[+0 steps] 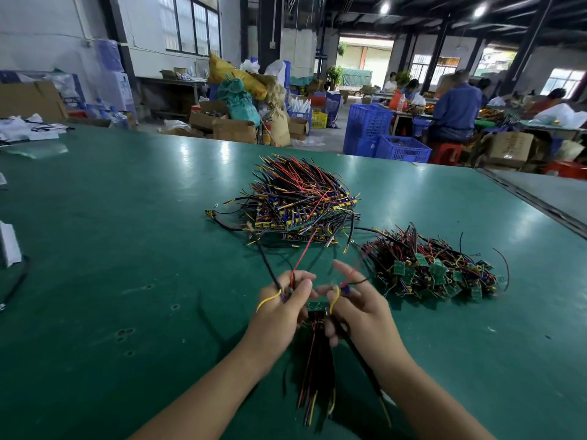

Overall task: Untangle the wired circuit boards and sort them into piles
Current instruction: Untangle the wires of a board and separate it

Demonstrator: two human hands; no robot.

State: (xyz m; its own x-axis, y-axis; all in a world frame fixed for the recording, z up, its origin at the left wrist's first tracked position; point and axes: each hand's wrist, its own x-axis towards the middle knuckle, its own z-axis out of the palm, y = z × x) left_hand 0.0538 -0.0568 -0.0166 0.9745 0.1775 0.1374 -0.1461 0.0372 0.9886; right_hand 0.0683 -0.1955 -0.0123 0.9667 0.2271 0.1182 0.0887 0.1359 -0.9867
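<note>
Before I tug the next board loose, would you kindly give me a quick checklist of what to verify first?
1. Left hand grips the wire bundle: ok.
2. Right hand holds the same bundle beside the green board: ok.
3. Red wire free of the stacked pile: cannot tell; it runs up to the pile's near edge.
4. Tangled pile apart from the stacked pile: cannot tell; a black wire seems to span the gap.
5. Bare green table on the left for laying things down: ok.
</note>
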